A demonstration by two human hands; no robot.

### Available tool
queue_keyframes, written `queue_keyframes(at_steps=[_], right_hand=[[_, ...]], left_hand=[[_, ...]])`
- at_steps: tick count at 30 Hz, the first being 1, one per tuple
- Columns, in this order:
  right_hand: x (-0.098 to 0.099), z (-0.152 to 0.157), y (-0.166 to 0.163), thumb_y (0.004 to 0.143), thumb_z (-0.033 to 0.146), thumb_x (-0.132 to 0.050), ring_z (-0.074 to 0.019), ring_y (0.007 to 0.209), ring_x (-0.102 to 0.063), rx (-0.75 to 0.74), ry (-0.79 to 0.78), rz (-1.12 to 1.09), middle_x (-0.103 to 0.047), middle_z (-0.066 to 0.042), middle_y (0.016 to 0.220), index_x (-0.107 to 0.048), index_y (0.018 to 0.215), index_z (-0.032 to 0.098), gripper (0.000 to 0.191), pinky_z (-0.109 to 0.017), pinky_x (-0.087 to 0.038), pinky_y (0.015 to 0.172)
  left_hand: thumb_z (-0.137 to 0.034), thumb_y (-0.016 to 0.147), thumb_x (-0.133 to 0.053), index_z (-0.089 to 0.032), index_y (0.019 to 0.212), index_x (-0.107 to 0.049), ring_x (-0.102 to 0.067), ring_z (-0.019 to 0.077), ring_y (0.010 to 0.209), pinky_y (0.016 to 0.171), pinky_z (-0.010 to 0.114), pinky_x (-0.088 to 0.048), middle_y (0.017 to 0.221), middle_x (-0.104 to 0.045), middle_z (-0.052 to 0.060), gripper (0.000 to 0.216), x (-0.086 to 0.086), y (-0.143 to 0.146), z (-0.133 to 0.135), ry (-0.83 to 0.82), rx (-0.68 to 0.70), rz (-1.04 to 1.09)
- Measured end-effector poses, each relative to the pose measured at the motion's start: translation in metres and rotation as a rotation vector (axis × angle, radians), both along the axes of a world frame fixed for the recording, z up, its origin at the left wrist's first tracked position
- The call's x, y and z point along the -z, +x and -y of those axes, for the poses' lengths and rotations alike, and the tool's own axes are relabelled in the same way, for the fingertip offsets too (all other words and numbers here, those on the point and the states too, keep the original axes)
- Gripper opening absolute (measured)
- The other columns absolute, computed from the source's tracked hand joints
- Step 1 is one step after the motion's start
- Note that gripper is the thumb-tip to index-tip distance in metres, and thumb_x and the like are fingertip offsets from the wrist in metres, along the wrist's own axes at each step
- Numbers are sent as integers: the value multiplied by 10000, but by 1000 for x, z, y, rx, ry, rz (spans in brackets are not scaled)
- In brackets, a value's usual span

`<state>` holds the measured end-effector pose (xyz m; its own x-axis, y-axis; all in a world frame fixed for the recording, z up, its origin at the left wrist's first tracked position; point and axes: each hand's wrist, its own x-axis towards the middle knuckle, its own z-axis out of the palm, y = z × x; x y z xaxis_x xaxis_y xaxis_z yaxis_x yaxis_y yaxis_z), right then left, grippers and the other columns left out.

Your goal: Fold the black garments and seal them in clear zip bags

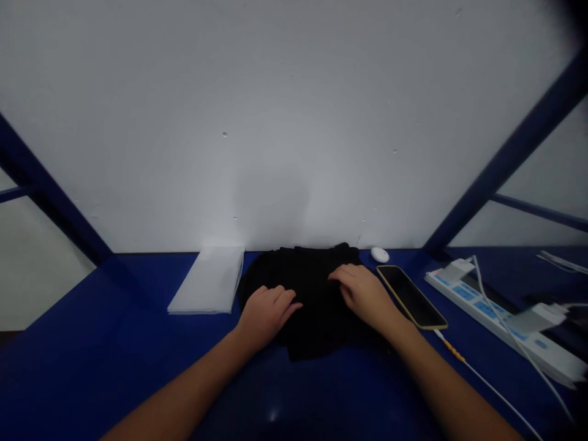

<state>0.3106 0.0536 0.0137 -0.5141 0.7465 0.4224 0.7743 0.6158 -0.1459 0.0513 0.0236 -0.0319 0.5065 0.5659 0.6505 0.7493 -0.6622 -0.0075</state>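
Observation:
A black cloth item (pixel 316 331), perhaps a garment, lies bunched and partly folded on the blue desk; its dark folds are hard to make out. Over its left part rests my left hand (pixel 266 315), fingers bent and the thumb reaching out over the fabric, with no pinch visible. My right hand (pixel 365 294) is above the right part of the cloth, fingers curved and the thumb apart from them. Both hands look open, though some fingertips are hidden against the black fabric.
Left of the cloth lies a white paper stack (pixel 209 285). On the right are a phone (pixel 411 297), a small white rounded case (pixel 380 255), a charging cable (pixel 487 383) and a power strip (pixel 505 324) with chargers. A pale wall (pixel 275 122) stands behind the blue desk (pixel 124 343).

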Motion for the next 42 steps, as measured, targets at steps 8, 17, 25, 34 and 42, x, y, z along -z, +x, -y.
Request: queue_keyframes(at_steps=[8, 17, 25, 34, 42], right_hand=[[-8, -21, 48, 673, 53, -407, -219, 747, -604, 272, 250, -288, -639, -44, 741, -615, 737, 215, 271, -325, -452, 693], [-19, -14, 58, 741, 154, -410, -175, 592, -566, 243, 30, -342, -613, 7, 638, -641, 781, 210, 241, -288, -402, 607], [-31, -7, 72, 718, 156, -462, -176, 673, -598, 113, -638, -236, -651, 4, 713, -615, 701, 214, 164, -268, -432, 610], [8, -45, 66, 867, 308, -526, -242, 870, -658, 409, -121, -392, -713, -80, 958, -654, 1032, 208, 232, -358, -489, 788], [25, -53, 54, 913, 283, -514, -270, 887, -642, 492, 29, -86, -679, -109, 981, -650, 1045, 185, 214, -389, -487, 765]], left_hand=[[-297, 995, -496, -162, 974, -610, -565, 194, 741, 668, 324, -418, 824, -626, 43, 178, -11, -14, 0, -9, 26, -48], [-245, 1005, -420, -182, 969, -611, -625, 204, 793, 741, 346, -505, 850, -671, 53, 205, -20, -65, 8, -22, -40, 271], [-288, 975, -507, -222, 1036, -660, -704, 164, 790, 689, 266, -540, 921, -740, 14, 177, -28, -64, 21, -276, 43, 397], [-420, 971, -495, -230, 1001, -629, -613, 148, 594, 497, 239, -433, 695, -650, -27, 234, -25, -61, 15, -591, -155, 495], [-278, 951, -512, -208, 1168, -597, -567, 282, 1108, 1008, 539, -405, 1193, -615, 104, 243, -24, -59, 11, -84, -173, 182]])
